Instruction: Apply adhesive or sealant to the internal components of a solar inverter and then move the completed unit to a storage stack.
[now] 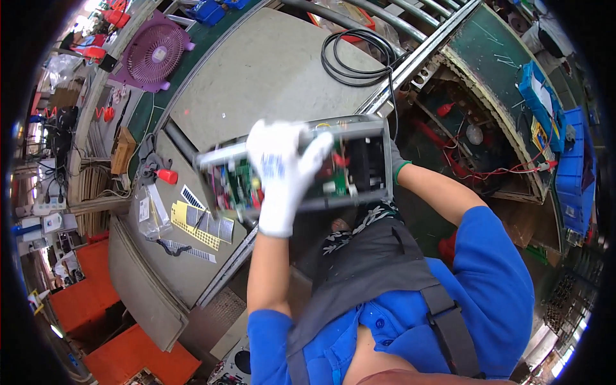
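An open metal electronics chassis (296,203), with green circuit boards and coloured wires inside, is tilted over the near edge of the grey worktop. My left hand (279,154), in a white glove, lies across it, fingers bent over the far rail and thumb pointing right; the hand is blurred. At the chassis's right end is my right hand (396,158), in a grey glove with a green cuff. Its fingers are mostly hidden behind the end wall, which it grips. The chassis's left end is smeared by motion.
On the worktop (256,70) lies a coiled black cable (359,61). Yellow label sheets (196,224) and a clear plastic bag (153,215) lie left. A purple fan (154,54) stands beyond. Metal rollers (398,25) adjoin the far edge; blue bins (574,170) are at right.
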`<state>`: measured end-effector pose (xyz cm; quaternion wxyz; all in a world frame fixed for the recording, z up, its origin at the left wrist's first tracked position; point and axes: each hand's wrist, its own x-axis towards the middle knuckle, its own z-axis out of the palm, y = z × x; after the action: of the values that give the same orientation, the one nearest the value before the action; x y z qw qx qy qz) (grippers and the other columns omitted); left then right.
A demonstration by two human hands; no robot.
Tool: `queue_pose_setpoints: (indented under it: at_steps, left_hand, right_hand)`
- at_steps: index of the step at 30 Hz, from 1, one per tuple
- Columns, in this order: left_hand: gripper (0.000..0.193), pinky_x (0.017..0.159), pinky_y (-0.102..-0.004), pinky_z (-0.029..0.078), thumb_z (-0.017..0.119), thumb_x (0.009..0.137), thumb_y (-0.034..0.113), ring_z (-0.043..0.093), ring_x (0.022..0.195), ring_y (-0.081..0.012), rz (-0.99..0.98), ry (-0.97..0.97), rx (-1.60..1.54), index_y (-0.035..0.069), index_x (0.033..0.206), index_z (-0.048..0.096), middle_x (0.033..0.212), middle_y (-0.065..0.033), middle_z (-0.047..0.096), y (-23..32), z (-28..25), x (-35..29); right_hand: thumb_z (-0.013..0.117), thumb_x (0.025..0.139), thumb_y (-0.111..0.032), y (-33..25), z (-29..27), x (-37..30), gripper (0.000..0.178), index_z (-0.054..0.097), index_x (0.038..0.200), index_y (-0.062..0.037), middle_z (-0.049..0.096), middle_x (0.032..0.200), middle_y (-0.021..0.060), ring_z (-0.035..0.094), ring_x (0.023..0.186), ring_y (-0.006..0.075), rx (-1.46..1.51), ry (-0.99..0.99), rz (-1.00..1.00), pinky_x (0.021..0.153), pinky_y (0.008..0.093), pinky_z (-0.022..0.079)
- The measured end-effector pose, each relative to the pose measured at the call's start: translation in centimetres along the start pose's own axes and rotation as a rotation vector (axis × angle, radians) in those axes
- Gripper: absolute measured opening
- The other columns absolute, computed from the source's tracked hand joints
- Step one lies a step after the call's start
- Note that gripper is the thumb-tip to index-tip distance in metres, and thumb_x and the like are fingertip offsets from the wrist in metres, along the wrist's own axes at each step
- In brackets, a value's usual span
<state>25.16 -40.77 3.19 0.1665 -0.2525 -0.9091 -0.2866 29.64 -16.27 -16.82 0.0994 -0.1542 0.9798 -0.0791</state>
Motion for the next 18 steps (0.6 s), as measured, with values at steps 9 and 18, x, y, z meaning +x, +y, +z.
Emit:
queue_pose_setpoints:
  at_steps: [9,18]
  left_hand:
    - [0.052,0.074,-0.0479,0.054,0.082,0.074,0.048,0.063,0.070,-0.0311,0.281,0.210,0.105,0.004,0.097,0.071,0.077,-0.0097,0.066,3.4,-2.1,-8.7]
    - [0.049,0.097,-0.0537,0.040,0.076,0.079,0.059,0.058,0.073,-0.0245,0.109,-0.013,0.082,0.012,0.089,0.067,0.077,-0.0014,0.057,1.4,-1.3,-8.4]
  right_hand:
    - [0.065,0.083,-0.038,2.2,-0.9,2.2,0.023,0.075,0.090,-0.0185,0.074,0.090,0.0081,0.070,0.086,0.0249,0.197,-0.434,-0.027,0.090,0.0412,0.042]
    - [0.065,0.081,-0.038,3.7,0.3,4.6,0.023,0.075,0.088,-0.0181,0.074,0.087,0.0071,0.070,0.082,0.0251,0.311,-0.502,-0.059,0.089,0.0423,0.043]
